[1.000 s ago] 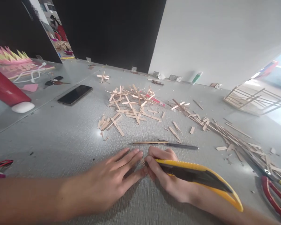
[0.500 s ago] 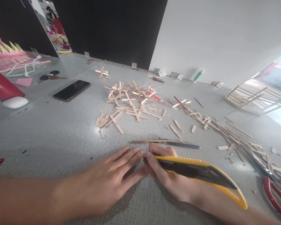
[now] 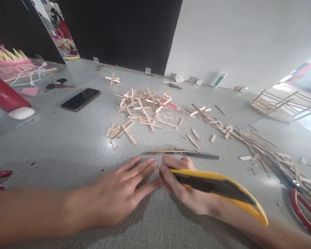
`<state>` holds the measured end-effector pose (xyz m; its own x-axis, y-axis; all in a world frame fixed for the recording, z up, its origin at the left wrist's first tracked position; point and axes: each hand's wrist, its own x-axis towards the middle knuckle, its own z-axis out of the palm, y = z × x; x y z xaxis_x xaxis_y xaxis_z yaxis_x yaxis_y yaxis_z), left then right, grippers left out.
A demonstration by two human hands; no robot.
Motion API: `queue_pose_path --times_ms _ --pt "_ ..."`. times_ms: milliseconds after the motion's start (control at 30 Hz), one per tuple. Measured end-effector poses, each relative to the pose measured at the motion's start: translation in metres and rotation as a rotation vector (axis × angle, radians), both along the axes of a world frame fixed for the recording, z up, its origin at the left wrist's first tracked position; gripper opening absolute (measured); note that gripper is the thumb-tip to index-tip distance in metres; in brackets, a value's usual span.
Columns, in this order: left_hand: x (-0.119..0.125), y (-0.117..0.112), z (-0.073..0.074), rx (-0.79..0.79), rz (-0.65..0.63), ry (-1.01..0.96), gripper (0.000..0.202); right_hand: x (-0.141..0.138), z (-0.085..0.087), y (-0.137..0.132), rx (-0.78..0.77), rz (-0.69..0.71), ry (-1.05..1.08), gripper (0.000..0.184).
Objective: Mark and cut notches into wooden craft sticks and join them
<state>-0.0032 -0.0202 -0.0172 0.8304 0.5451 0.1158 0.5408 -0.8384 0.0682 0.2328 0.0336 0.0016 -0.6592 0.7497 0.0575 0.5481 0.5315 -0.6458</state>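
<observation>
My right hand (image 3: 181, 183) is closed around a yellow and black utility knife (image 3: 215, 183), its handle slanting back over my wrist. The front end points left, and my fingers cover the blade. My left hand (image 3: 129, 190) lies on the grey table with fingers stretched and apart, fingertips and thumb close to the knife's front end. Between the two hands a small piece of wooden stick (image 3: 157, 172) partly shows; whether my left fingertips press on it I cannot tell. Just beyond my hands lies a thin dark pen-like tool (image 3: 202, 156) with a slim wooden stick (image 3: 163, 151) alongside.
Loose and crossed wooden craft sticks (image 3: 145, 107) are heaped ahead, with more sticks (image 3: 259, 145) trailing right. Red-handled pliers (image 3: 300, 211) lie at the right edge. A phone (image 3: 81, 99) and a red cylinder (image 3: 5, 91) are on the left. Upright panels (image 3: 119, 31) stand behind.
The view has shifted slightly. The knife's rear end sits a little further left and higher in view. Both hands keep nearly the same place and hold.
</observation>
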Motion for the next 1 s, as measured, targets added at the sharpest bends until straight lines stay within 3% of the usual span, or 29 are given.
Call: queue_pose_path --times_ms 167,533,833,1000 --pt "-0.0006 0.0002 0.0018 0.034 -0.006 0.002 0.073 0.0016 0.0023 0.0024 -0.04 0.068 0.023 0.041" --pt "0.0032 -0.0014 0.0081 0.015 0.004 0.018 0.071 0.0038 -0.0035 0.0024 -0.195 -0.097 0.108 0.044" --pt "0.002 -0.003 0.0059 -0.016 0.014 -0.031 0.07 -0.0032 -0.0042 -0.0011 -0.153 -0.109 0.141 0.041" --pt "0.0038 -0.0031 0.0061 -0.031 0.03 0.008 0.069 0.0 -0.0042 0.0019 -0.119 -0.003 0.125 0.038"
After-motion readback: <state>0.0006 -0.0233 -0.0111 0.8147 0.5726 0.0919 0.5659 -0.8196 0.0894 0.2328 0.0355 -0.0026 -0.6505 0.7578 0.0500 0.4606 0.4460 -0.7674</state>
